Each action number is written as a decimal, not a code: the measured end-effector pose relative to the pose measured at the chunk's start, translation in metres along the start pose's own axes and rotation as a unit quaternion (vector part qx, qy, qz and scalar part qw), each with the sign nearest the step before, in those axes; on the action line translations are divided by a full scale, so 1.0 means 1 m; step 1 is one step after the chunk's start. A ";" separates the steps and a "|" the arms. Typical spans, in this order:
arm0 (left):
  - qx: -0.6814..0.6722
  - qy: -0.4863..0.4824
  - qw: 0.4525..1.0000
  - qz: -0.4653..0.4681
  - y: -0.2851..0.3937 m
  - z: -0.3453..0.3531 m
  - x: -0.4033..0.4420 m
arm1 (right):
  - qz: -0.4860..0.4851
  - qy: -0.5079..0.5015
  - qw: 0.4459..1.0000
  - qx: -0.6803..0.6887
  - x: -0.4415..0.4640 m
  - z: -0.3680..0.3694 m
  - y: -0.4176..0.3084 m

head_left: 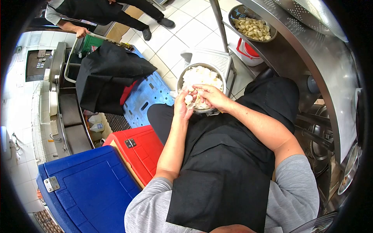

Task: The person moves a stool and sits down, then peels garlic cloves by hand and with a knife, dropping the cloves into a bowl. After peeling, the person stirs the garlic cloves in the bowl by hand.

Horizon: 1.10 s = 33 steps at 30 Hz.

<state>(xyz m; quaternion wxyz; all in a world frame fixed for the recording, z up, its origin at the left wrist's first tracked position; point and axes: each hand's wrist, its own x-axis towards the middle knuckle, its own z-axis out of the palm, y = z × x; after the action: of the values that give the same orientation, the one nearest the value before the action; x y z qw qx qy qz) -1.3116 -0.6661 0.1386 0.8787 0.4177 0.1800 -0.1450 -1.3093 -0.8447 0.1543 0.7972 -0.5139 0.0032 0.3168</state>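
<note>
Both hands meet over the near left edge of a round metal bowl [223,77] filled with pale white pieces [204,74] that look like garlic. My left hand [183,104] is curled around whitish garlic [189,98]. From the right, my right hand [211,96] reaches in, its fingers bent and close to the left fingers. Whatever sits between the right fingertips is too small to make out. The bowl rests at a light grey stool [215,58], just beyond my lap.
A colander [234,28] of peeled pale cloves stands on a lower shelf at upper right, near a white bucket [248,58]. Blue [89,186] and red [142,149] boxes lie at left. A person [97,13] holds a cart handle [72,52] beside a blue pallet [149,95].
</note>
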 end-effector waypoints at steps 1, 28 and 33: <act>-0.002 0.004 1.000 -0.002 0.000 -0.001 0.000 | 0.001 0.000 1.000 0.000 -0.001 0.001 -0.001; 0.003 0.020 1.000 -0.016 0.001 -0.007 -0.001 | 0.004 0.112 0.975 -0.195 0.009 -0.013 0.010; 0.016 0.022 1.000 -0.014 0.001 -0.006 -0.001 | -0.102 0.160 0.905 -0.380 0.012 -0.016 0.014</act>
<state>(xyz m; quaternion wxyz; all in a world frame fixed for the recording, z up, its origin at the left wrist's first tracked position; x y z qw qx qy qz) -1.3134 -0.6610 0.1360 0.8657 0.4318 0.2029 -0.1512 -1.3012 -0.8477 0.1317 0.5584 -0.8190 -0.0422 0.1247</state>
